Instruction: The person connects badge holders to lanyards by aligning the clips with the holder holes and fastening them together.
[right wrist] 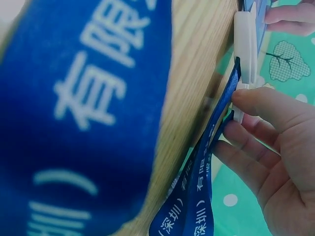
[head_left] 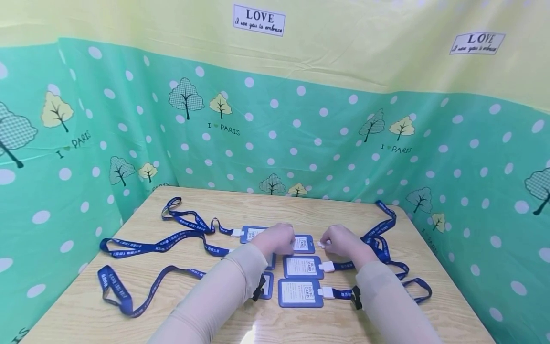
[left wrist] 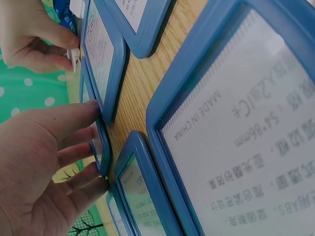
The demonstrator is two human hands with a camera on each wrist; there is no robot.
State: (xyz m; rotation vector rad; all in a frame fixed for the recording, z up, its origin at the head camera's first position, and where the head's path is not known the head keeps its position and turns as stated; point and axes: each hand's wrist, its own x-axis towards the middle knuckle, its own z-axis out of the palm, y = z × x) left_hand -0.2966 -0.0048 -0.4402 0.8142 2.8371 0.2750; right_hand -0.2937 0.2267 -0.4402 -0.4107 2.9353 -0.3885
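My left hand grips a blue ID card holder, the farthest in the right column. In the left wrist view, its thumb and fingertips are at that holder's edges. My right hand pinches a white lanyard clip just right of the holder's slotted end, with a small gap between them. In the right wrist view, a blue lanyard with white lettering runs down from the fingers. Two more holders, a middle one and a near one, lie closer, each with a white clip attached.
Left of these lie several blue lanyards, including a far one and a near one. Their card holders, such as the far one, are partly hidden by my left arm. The wooden table meets a green dotted curtain.
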